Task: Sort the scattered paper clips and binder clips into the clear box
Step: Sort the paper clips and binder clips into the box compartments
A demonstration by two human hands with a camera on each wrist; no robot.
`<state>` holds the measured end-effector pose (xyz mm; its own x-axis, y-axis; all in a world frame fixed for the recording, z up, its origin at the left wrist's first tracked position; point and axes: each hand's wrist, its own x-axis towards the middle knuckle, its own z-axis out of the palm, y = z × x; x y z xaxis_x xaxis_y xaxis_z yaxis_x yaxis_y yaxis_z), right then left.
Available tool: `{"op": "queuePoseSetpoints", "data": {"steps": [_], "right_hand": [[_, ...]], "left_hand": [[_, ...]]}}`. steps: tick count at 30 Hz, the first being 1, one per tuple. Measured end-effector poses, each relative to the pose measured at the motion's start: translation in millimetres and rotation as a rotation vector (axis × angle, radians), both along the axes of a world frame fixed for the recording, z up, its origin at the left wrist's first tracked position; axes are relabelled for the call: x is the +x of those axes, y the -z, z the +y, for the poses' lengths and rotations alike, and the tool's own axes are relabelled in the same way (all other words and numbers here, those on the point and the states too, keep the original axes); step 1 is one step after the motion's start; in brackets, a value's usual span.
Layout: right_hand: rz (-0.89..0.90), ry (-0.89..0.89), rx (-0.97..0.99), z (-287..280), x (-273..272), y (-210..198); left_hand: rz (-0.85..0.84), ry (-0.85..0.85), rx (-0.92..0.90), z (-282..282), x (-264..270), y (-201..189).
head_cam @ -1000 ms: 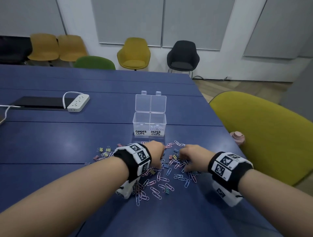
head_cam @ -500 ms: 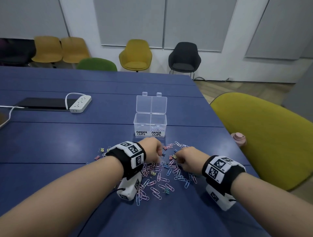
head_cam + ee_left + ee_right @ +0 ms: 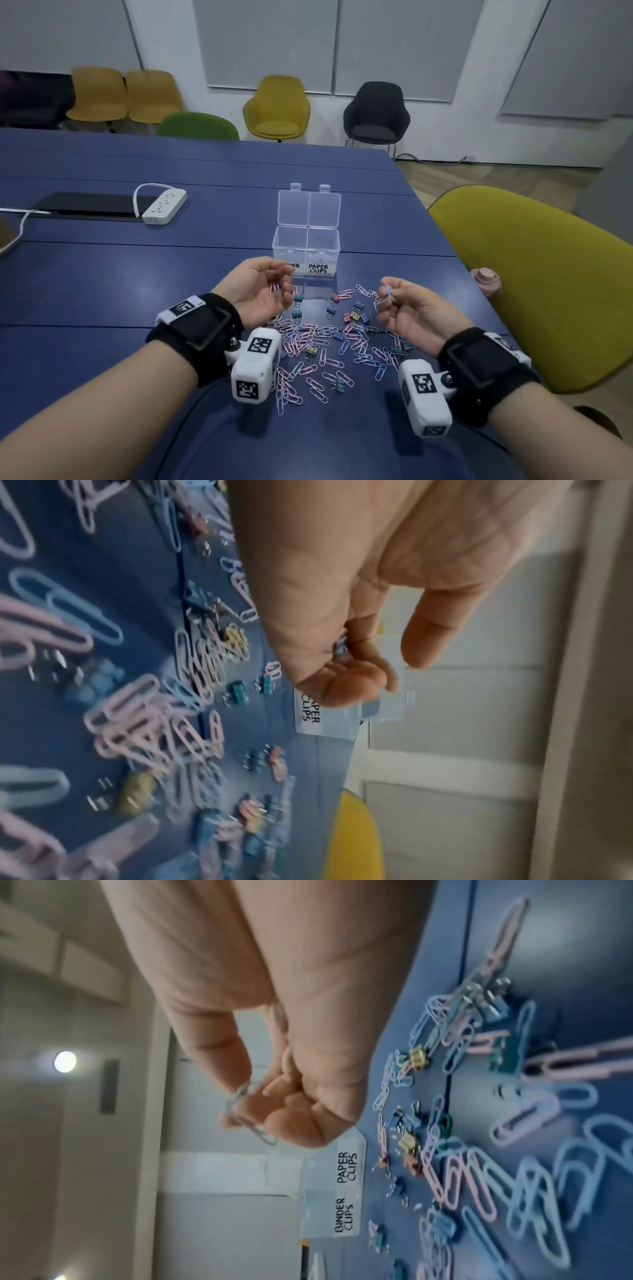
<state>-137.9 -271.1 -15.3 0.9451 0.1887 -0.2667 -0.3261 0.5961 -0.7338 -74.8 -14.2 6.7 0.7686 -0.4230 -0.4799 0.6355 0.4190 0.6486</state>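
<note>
The sorting is only beginning: a few paper clips [image 3: 320,257] lie in the clear box [image 3: 306,240] at the worktop [image 3: 102,291] middle, most clips [image 3: 322,342] remain scattered near the front edge, while the left hand [image 3: 258,291] and right hand [image 3: 411,308] each pinch paper clips.

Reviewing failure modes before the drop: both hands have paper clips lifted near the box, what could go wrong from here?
1. The left hand sits in front of the BINDER side of the clear box, so its paper clips could land in the wrong compartment.
2. The right hand pinches its clips loosely; some dangle and may slip.
3. The light, open box could be knocked.
</note>
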Motion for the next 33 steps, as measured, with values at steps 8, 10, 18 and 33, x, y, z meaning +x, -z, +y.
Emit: {"op": "queuePoseSetpoints", "data": {"steps": [8, 10, 18, 33], "right_hand": [[0.18, -0.003, -0.192, 23, 5, 9], [0.201, -0.036, -0.386, 23, 7, 10], [-0.169, -0.524, -1.888, 40, 16, -5], [-0.01, -0.252, -1.208, 17, 13, 7]], "left_hand": [[-0.868, 0.679, 1.312, -9, -11, 14], [-0.922, 0.774, 1.402, -11, -16, 13], [-1.008, 0.888, 1.498, -20, -20, 19], [-0.817, 0.719, 1.163, -4, -10, 15]]}}
